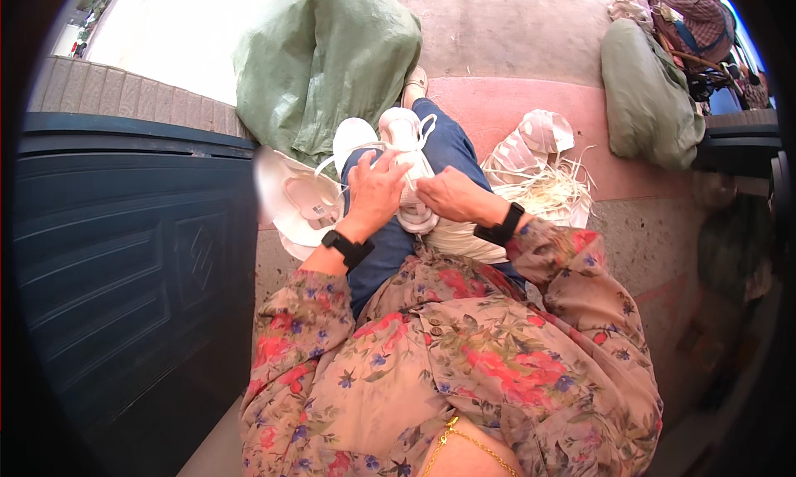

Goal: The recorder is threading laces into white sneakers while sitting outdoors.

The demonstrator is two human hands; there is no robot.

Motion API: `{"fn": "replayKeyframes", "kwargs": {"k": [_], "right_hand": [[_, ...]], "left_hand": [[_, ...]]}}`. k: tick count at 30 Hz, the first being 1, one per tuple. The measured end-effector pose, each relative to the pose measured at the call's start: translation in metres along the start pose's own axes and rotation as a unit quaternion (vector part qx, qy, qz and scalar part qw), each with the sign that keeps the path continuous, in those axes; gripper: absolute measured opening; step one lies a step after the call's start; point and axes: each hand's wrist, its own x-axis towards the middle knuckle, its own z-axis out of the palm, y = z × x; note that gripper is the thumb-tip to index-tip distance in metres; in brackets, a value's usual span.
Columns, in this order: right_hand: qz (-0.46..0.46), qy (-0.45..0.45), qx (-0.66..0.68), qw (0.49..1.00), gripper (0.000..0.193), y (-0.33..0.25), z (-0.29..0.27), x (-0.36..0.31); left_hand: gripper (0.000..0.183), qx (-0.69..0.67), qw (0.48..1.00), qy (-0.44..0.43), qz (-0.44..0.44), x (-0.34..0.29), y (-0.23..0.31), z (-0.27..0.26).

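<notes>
Setting: outdoor paved ground (514, 37), pale concrete with a reddish strip; dark blue panelled door (124, 245) at the person's left; person seated, blue trouser leg stretched forward
Shoe: white laced shoe (406, 166) lies on the lap, over the thigh, toe pointing away, laces loose at its top
Left hand: left hand (373, 191) rests on the shoe's near left side, fingers curled down around it in a hold; black wrist strap below
Right hand: right hand (448, 197) sits against the shoe's right side, fingers bent; whether they pinch a lace or only press the upper cannot be told
Handling, as judged: the work looks like fitting or checking laces; it goes best with the left hand steadying the shoe on the thigh while the right draws each lace evenly, no twist
Left of lap: white shoe parts (294, 199) piled just beside the thigh
Right of lap: white packing and pale strips (539, 174) on the ground nearby
Sacks: green sack (323, 58) ahead, touching the pile; second green sack (647, 95) far right
Other person: seated person (701, 21) at upper right, well apart
</notes>
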Motion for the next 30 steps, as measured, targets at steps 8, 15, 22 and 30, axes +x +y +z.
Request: {"fn": "replayKeyframes", "kwargs": {"k": [8,15,22,30], "right_hand": [[0.276,0.253,0.602,0.705,0.031,0.030,0.002,-0.029],[0.180,0.140,0.601,0.766,0.021,0.015,-0.001,0.002],[0.172,0.188,0.497,0.829,0.030,-0.005,-0.026,-0.004],[0.160,0.174,0.610,0.756,0.029,-0.014,-0.029,0.009]], "left_hand": [[0.008,-0.256,0.942,0.033,0.217,0.037,0.090,-0.016],[0.010,-0.395,0.913,0.030,-0.097,0.027,0.061,-0.045],[0.012,-0.359,0.917,0.066,-0.160,0.026,0.039,-0.025],[0.012,-0.397,0.898,0.038,-0.185,0.017,0.036,-0.028]]}}
